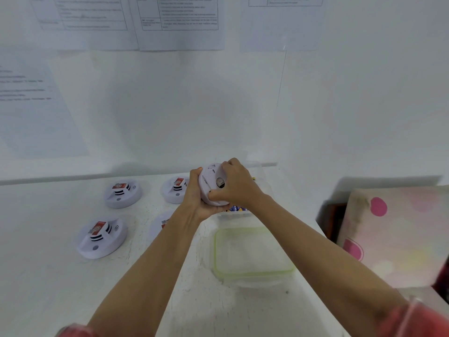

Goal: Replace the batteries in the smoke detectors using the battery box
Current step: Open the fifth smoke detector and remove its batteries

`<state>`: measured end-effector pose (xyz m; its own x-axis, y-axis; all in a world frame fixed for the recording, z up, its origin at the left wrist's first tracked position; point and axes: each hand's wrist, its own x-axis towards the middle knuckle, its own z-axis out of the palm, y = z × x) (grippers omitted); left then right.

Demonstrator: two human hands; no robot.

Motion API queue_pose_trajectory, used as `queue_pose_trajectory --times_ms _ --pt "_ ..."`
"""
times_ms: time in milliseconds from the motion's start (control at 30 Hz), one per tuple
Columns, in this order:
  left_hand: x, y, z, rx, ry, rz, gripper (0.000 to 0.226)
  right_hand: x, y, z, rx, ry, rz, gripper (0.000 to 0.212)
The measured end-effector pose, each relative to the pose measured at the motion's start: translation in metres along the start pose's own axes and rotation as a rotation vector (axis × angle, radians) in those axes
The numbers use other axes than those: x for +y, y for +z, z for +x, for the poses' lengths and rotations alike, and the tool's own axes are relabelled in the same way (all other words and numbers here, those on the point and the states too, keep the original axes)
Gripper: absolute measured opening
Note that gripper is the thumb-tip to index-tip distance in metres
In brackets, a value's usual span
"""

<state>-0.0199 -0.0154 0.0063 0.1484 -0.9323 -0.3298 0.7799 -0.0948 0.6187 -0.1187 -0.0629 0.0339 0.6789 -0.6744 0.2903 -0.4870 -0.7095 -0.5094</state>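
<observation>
A white round smoke detector (211, 184) is held up above the table with its back side toward me. My left hand (194, 200) grips it from the left and below. My right hand (234, 184) grips its right rim, thumb on the lower edge. Under my hands sits the clear battery box (239, 215); blue batteries (237, 208) show inside it. Three more smoke detectors lie face up on the table: one at the back left (123, 192), one at the back middle (175, 189), one at the front left (102, 238). A fourth (159, 226) is partly hidden by my left forearm.
The box's clear lid with a green rim (252, 251) lies on the white table (48, 276) in front of the box. A pink-dotted cloth bundle (398, 234) stands off the table's right edge. Printed sheets (179, 20) hang on the white wall behind.
</observation>
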Motion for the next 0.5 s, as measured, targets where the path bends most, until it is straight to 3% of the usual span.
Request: queue_pose_trajectory --times_ms 300,500 --pt "0.008 0.001 0.004 -0.005 0.034 0.017 0.048 0.001 -0.004 0.006 -0.007 -0.031 -0.008 0.045" --pt "0.016 0.002 0.006 -0.019 0.065 0.077 0.047 0.003 -0.009 0.009 0.001 0.091 0.243 0.065"
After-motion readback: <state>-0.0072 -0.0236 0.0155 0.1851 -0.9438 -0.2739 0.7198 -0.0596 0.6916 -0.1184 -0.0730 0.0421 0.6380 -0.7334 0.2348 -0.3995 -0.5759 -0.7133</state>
